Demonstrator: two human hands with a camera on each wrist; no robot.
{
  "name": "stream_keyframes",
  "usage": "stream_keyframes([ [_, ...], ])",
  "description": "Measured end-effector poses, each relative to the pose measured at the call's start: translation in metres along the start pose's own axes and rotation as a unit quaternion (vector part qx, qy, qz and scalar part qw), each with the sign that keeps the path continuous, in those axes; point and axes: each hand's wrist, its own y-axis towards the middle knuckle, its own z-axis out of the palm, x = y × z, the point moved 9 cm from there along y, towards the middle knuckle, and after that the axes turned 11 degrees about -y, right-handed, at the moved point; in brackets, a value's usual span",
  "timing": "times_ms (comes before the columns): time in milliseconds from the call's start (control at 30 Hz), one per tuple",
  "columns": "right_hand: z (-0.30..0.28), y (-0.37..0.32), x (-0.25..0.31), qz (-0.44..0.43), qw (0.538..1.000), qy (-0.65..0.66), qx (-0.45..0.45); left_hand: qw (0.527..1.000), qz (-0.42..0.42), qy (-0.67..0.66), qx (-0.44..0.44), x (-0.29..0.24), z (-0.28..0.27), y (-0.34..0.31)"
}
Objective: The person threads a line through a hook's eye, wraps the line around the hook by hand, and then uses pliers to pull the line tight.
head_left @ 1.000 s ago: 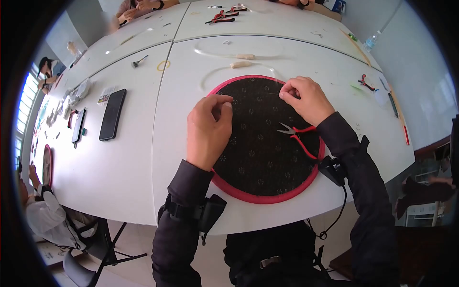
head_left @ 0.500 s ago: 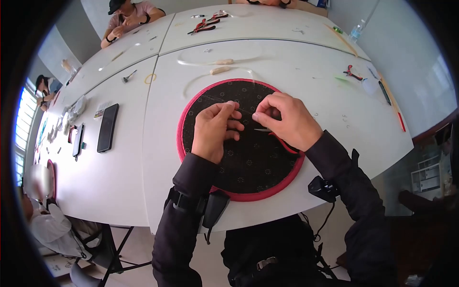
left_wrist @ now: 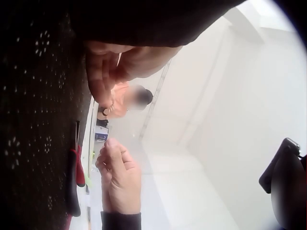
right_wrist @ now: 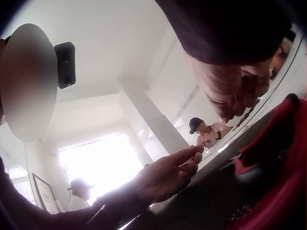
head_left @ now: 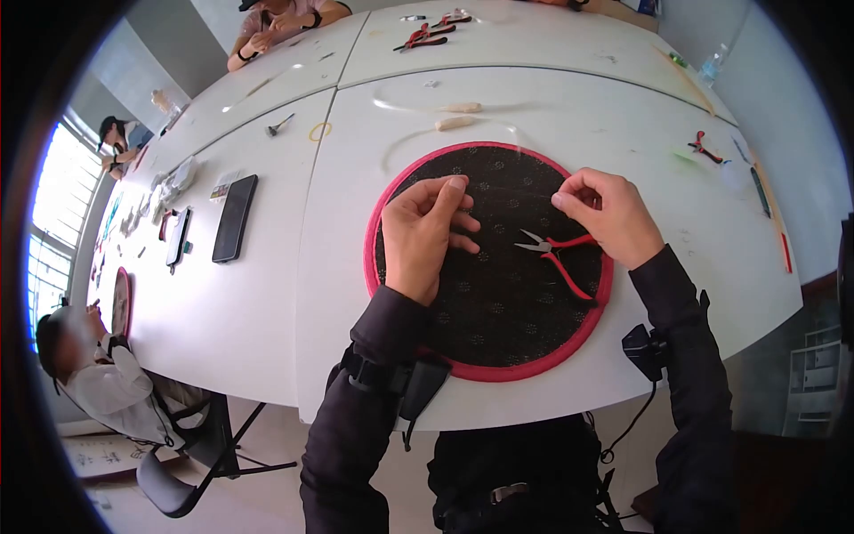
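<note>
My left hand (head_left: pixel 422 236) is over the left part of a round dark mat (head_left: pixel 485 329) with a red rim. Its thumb and index fingertip meet, while the other fingers spread loosely. Over the mat's right edge, my right hand (head_left: pixel 614 214) pinches with thumb and index finger. A very fine clear thread (head_left: pixel 509 190) runs between the two pinches, barely visible. Needle-nose pliers (head_left: pixel 569 278) with red handles lie spread on the mat, just below the right hand; the right wrist view shows their handle (right_wrist: pixel 273 127) close up.
Beyond the mat lie two clear loops with wooden handles (head_left: pixel 456 123). To the left are a phone (head_left: pixel 235 218) and a small tool (head_left: pixel 280 125). More pliers (head_left: pixel 705 148) lie at right and others (head_left: pixel 422 37) far back. Other people sit around the white table (head_left: pixel 222 329).
The hands came close together half a second ago and are now apart again. My left hand has turned so its lower fingers spread. The head view shifted; the pliers stayed on the mat.
</note>
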Motion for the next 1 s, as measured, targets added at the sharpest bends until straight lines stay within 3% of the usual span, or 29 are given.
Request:
stream_keyframes([
  [67,0.008,0.002,-0.009,0.039,0.997,-0.025,0.055,1.0,0.008,0.013,-0.008,0.001,-0.003,0.001],
  [167,0.0,-0.001,0.011,-0.124,0.981,-0.084,-0.124,0.999,0.016,0.042,0.008,-0.001,0.006,0.0],
  [267,0.011,-0.001,0.029,-0.148,0.986,0.037,-0.061,0.997,0.008,0.065,0.046,0.001,0.022,-0.005],
  [300,0.019,-0.001,0.03,-0.133,0.983,0.12,-0.027,0.996,0.006,0.071,0.059,0.002,0.027,-0.007],
  [467,0.035,-0.002,0.025,-0.05,0.98,0.166,0.097,0.996,0.0,0.059,0.072,0.007,0.032,-0.008],
  [567,0.027,0.0,0.02,-0.054,0.983,0.171,0.027,0.996,0.0,0.064,0.062,0.007,0.031,-0.008],
  [700,0.033,-0.003,0.023,-0.017,0.969,0.241,0.046,0.996,0.003,0.057,0.066,0.007,0.032,-0.009],
  [800,0.044,-0.004,0.027,-0.059,0.962,0.257,0.077,0.993,0.001,0.075,0.09,0.009,0.035,-0.01],
  [900,0.038,-0.003,0.021,-0.025,0.971,0.218,0.094,0.992,-0.005,0.086,0.091,0.009,0.035,-0.01],
  [1000,0.033,0.0,0.016,-0.036,0.972,0.224,0.059,0.995,-0.002,0.073,0.069,0.008,0.032,-0.009],
])
